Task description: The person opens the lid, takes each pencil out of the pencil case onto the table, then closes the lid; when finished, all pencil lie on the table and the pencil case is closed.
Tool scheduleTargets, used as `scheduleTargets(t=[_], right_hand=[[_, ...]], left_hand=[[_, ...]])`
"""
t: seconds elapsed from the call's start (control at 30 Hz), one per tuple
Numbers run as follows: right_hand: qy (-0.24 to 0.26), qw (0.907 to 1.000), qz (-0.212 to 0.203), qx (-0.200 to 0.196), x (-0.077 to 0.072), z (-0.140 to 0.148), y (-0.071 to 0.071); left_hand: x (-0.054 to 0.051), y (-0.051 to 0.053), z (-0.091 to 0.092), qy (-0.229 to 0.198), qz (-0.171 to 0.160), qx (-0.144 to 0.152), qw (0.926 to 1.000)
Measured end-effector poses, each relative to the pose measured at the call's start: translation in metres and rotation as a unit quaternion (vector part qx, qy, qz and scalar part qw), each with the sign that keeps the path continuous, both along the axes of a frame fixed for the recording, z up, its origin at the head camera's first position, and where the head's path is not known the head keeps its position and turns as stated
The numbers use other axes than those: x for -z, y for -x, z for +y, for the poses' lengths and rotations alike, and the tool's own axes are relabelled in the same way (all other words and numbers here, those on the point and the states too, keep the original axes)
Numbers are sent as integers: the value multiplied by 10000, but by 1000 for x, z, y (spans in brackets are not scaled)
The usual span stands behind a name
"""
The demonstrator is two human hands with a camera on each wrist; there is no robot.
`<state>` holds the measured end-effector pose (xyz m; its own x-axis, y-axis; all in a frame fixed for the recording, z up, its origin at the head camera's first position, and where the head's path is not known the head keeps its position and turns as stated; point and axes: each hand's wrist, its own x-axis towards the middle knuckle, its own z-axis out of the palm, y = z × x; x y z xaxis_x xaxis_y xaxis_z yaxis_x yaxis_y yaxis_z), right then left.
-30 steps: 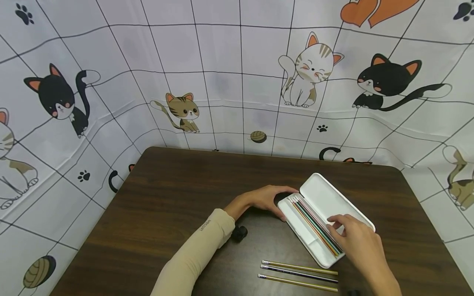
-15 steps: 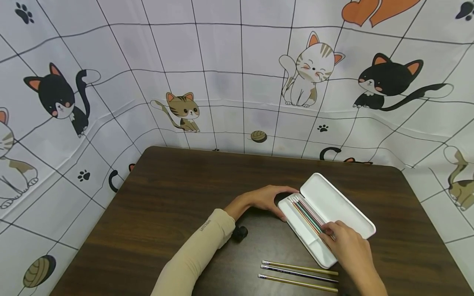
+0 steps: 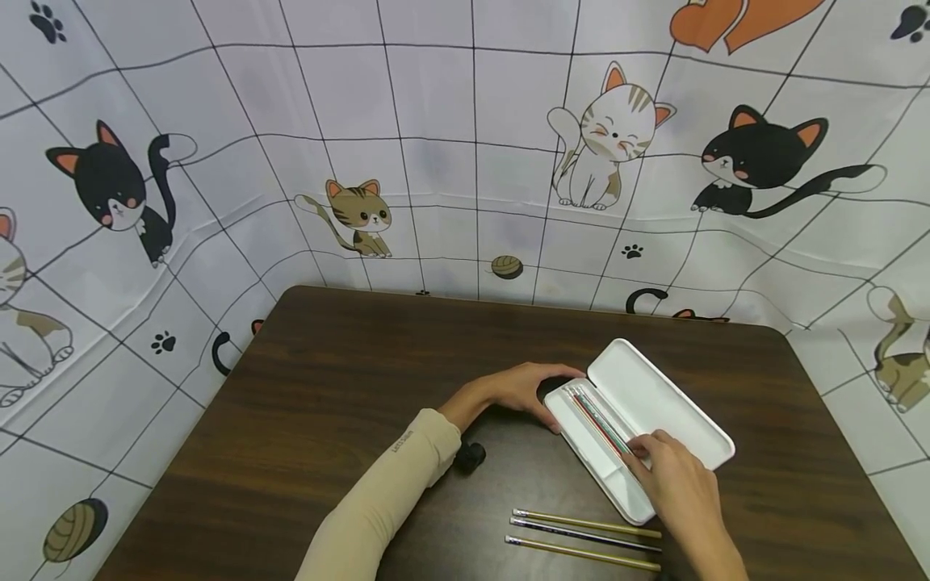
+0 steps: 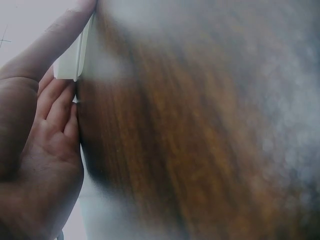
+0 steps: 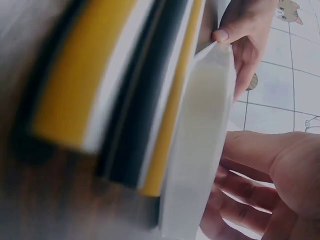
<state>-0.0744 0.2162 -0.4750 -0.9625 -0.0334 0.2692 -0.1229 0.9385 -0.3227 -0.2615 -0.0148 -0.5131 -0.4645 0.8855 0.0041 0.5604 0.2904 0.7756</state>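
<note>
A white pencil case point(image 3: 661, 403) lies open and slanted on the table, its lid folded back to the far right. My left hand point(image 3: 519, 389) grips the case's left end between thumb and fingers; the left wrist view shows that hand point(image 4: 55, 120) around the case's corner. Several coloured pencils point(image 3: 597, 420) lie lengthwise in the tray. Over the tray's nearer half, my right hand point(image 3: 679, 480) pinches pencils with thumb and forefinger, covering their lower ends. The right wrist view shows its curled fingers point(image 5: 245, 187) partly behind the case wall point(image 5: 195, 130).
Two gold pencils point(image 3: 581, 553) and a dark pencil point(image 3: 581, 534) lie side by side on the brown table point(image 3: 349, 387), in front of the case. A small black object point(image 3: 470, 457) is at my left wrist. Behind the table hangs a cat-print cloth point(image 3: 436, 161).
My right hand has moved left and down from above the tray onto the pencils. The pencils in the tray look shifted under its fingers. My left hand stays where it was.
</note>
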Motion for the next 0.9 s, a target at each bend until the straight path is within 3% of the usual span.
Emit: scheduleTargets(t=[0.3, 0.6, 0.9], right_hand=[[203, 9994, -143, 248, 1, -1, -1], [206, 9987, 391, 271, 3, 0, -2], [601, 9953, 693, 322, -16, 6, -3]], left_hand=[[1, -3, 0, 18, -21, -15, 10000], [0, -2, 0, 38, 9, 10, 10000], [-2, 0, -1, 115, 3, -60, 9999]])
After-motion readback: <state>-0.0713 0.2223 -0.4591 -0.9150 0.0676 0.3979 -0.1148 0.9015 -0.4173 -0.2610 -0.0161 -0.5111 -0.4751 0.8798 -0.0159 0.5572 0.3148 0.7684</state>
